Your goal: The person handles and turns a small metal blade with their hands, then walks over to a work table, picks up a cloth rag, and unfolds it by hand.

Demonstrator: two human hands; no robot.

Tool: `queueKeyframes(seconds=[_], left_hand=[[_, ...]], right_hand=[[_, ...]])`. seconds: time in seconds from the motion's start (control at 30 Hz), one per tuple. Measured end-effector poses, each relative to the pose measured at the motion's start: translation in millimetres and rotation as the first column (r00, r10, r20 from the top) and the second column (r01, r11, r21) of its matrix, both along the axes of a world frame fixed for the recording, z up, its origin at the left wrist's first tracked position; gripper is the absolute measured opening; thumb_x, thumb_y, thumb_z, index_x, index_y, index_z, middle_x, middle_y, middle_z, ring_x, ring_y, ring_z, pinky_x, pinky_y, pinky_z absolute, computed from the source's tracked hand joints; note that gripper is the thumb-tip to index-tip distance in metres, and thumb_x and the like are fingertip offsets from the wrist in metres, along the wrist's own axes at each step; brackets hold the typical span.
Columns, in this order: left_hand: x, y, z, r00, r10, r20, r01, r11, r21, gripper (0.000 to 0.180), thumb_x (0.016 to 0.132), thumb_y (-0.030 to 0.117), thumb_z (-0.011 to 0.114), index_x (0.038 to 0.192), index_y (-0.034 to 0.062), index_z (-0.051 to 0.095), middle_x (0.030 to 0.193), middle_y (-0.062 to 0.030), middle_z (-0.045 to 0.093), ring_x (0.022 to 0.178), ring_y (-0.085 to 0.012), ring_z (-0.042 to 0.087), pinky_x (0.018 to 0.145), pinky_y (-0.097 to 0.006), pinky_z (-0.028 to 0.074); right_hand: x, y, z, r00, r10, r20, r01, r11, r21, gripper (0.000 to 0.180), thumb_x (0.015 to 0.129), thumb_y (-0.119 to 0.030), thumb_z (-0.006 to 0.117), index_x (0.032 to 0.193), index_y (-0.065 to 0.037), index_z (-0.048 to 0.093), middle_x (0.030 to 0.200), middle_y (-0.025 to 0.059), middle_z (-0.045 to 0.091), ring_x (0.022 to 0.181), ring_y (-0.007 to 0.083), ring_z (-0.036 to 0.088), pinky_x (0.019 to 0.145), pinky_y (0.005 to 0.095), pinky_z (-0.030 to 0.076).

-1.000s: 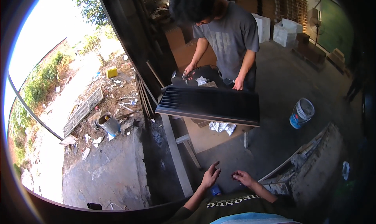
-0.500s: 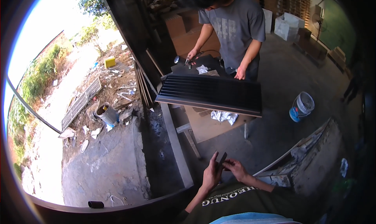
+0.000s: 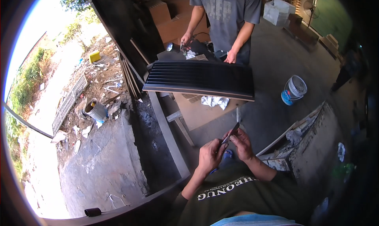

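- We're seeing both hands meeting on a narrow dark strip [image 3: 232, 132]; one second ago they were hanging apart.
- Left hand [image 3: 210, 155] is pinching the strip's lower end, fingers curled nearly closed.
- Right hand [image 3: 242, 145] is gripping its right side, fingers bent; exact finger gap, we're not making out.
- We're placing the strip mid-air, short of the brown board's [image 3: 197, 114] near edge, tilting up rightward.
- Forearms [image 3: 262, 169] are angling inward, wrists sitting lower than fingertips.
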State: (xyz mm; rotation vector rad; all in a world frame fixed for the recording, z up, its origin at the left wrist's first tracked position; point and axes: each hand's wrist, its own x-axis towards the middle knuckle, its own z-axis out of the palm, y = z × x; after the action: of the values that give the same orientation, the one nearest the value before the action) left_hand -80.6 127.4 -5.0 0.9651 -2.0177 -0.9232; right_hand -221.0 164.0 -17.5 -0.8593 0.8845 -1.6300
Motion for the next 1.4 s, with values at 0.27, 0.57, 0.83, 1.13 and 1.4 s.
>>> queueKeyframes(seconds=[0.27,0.57,0.83,1.13,1.4], left_hand=[[24,-3,17,0.989,-0.111,-0.098,0.114,0.993,0.034,0.017,0.079,0.012,0.061,0.090,-0.0004,0.057,0.075,-0.0150,0.059,0.067,-0.0276,0.059,0.061,-0.032,0.047],[46,-5,14,0.744,0.135,-0.655,0.316,0.792,0.522,0.024,0.088,0.022,0.054,0.092,-0.0013,0.055,0.073,-0.0036,0.055,0.062,-0.0088,0.049,0.059,-0.020,0.040],[60,-16,1,0.396,0.430,-0.811,0.523,0.621,0.584,0.016,0.089,0.021,0.052,0.089,0.0047,0.051,0.068,-0.0020,0.046,0.057,-0.0101,0.041,0.053,-0.022,0.036],[74,-30,-3,-0.195,0.596,-0.779,0.853,0.496,0.166,0.035,0.095,0.036,0.031,0.073,0.0107,0.042,0.063,-0.0005,0.039,0.053,-0.0114,0.034,0.053,-0.025,0.030],[75,-32,-10,-0.223,0.642,-0.733,0.842,0.506,0.188,0.037,0.095,0.037,0.033,0.068,0.0121,0.041,0.056,0.0005,0.038,0.047,-0.0090,0.035,0.050,-0.023,0.030]], right_hand=[[14,4,8,0.996,0.049,-0.074,-0.050,0.998,-0.023,0.019,0.088,-0.015,0.054,0.100,-0.002,0.059,0.097,0.0073,0.060,0.091,0.0128,0.054,0.080,0.0275,0.043],[25,-4,29,0.984,0.171,0.058,-0.169,0.985,-0.031,0.020,0.093,-0.018,0.036,0.094,-0.002,0.048,0.076,0.0119,0.057,0.066,0.0168,0.057,0.059,0.0268,0.046],[60,-21,30,0.946,0.293,-0.140,-0.286,0.956,0.068,0.016,0.093,-0.016,0.040,0.098,-0.004,0.048,0.064,0.0012,0.047,0.056,0.0067,0.044,0.052,0.0212,0.037],[79,-38,18,0.933,0.341,-0.113,-0.335,0.940,0.066,0.015,0.091,-0.011,0.043,0.101,-0.004,0.050,0.070,-0.0005,0.049,0.058,0.0042,0.041,0.052,0.0186,0.034],[88,-45,21,0.909,0.378,-0.175,-0.377,0.925,0.040,0.020,0.088,-0.001,0.046,0.107,-0.002,0.046,0.084,0.0022,0.050,0.071,0.0074,0.055,0.062,0.0206,0.045]])
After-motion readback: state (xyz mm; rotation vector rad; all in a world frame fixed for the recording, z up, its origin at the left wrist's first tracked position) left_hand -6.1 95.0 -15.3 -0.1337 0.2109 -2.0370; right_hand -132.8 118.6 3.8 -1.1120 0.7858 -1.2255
